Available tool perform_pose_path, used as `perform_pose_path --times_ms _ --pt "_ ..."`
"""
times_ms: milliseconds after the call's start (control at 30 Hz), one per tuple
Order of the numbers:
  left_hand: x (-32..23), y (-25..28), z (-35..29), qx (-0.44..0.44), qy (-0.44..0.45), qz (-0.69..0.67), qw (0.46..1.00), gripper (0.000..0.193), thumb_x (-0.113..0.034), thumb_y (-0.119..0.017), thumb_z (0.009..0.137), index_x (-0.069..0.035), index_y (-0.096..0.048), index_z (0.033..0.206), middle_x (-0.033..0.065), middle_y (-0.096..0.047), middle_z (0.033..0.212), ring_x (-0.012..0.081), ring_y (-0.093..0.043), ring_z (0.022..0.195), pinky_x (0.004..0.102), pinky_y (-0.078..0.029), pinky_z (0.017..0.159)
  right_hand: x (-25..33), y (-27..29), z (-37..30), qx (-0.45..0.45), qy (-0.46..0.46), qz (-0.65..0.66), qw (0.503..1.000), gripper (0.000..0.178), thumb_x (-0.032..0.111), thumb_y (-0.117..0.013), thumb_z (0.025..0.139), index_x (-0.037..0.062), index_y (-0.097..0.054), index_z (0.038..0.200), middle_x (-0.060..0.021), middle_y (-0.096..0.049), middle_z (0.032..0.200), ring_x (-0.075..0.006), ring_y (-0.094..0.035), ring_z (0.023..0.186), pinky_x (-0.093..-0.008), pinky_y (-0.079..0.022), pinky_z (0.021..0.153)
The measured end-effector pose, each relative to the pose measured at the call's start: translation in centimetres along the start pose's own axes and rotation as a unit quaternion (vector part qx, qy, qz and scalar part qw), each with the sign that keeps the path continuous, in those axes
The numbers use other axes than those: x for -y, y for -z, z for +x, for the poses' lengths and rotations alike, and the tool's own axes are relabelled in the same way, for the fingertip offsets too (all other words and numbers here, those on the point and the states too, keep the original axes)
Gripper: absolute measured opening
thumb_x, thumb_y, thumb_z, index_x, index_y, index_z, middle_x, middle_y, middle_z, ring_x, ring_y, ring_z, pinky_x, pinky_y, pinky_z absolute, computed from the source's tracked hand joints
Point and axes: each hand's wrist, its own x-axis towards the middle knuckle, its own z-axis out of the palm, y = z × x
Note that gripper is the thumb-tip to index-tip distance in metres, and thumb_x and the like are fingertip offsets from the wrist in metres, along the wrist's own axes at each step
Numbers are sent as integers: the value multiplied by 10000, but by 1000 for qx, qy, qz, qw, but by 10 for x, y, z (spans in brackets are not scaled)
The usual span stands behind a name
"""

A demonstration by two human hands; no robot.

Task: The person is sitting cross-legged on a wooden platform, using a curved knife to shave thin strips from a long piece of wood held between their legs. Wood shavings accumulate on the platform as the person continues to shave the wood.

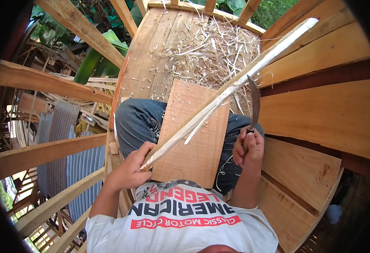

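My left hand (133, 168) grips the wood strip (225, 92) by its near end at 8 o'clock, strip running toward 2 across the lap board (193, 166), likely there to shield my legs (133, 120). Right hand (252, 147), 4 o'clock, wrapped round the curved knife (256, 105) by its handle, probably to keep the inner curve facing the strip

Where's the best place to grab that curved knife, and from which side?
Probably the handle, from the near side: the right hand wraps it there, while the curved knife's blade extends away, toward the long wooden strip.
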Motion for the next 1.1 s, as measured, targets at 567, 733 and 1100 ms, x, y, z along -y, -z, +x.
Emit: perform_pose_path --times_ms 567,733,1100 --pt "-3 0 1 -4 13 8 1000 545 -8 -539 659 0 -441 1194 234 -587 953 395 -605 922 364 -459 803 -4 0 1 93 -75 -88 989 183 154 -551 984 -14 -589 924 12 -487 549 -33 -413 405 -206 -308 364" --pt "6 -6 1 -23 -27 -15 999 550 -9 -512 633 -16 -472 1181 44 -478 738 113 -463 661 263 -377 592 -5 -17 -7 137 -94 -176 970 235 209 -534 1000 -4 -589 918 15 -467 541 -31 -386 392 -205 -305 357" --pt "6 -3 6 -29 -53 3 998 554 -24 -524 636 -7 -458 1185 100 -509 825 208 -508 771 292 -415 683 -20 -28 -5 -7 49 -174 984 223 209 -614 968 -8 -604 919 30 -496 569 -20 -421 449 -198 -312 405"
